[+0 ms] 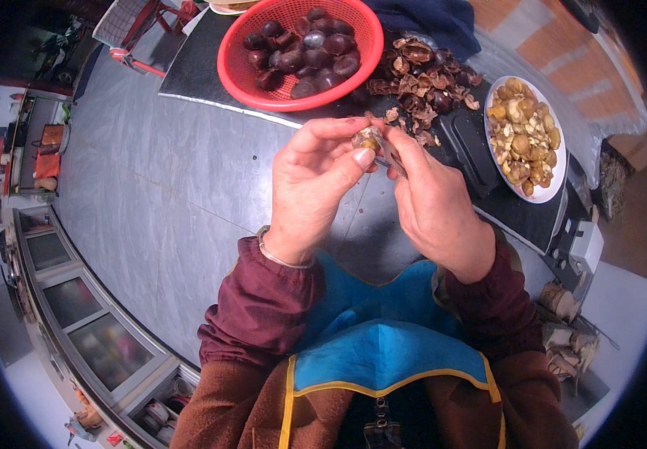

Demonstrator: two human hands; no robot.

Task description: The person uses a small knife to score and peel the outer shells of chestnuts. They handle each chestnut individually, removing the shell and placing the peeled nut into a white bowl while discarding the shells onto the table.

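Between its fingertips my left hand holds a partly peeled chestnut, yellow flesh showing with bits of skin. A small metal blade is in my right hand, touching or close beside the nut; its handle is hidden by the fingers. Beyond my hands, a red plastic colander holds dark brown unpeeled chestnuts. Brown shells and skins lie heaped to its right. Farther right, a white oval plate bears peeled yellowish chestnuts and pieces.
The black tabletop has a pale edge. On it are a black plastic object beside the plate and a dark blue cloth behind the shells. Glass-fronted cabinets line the left; cut logs lie at the lower right.
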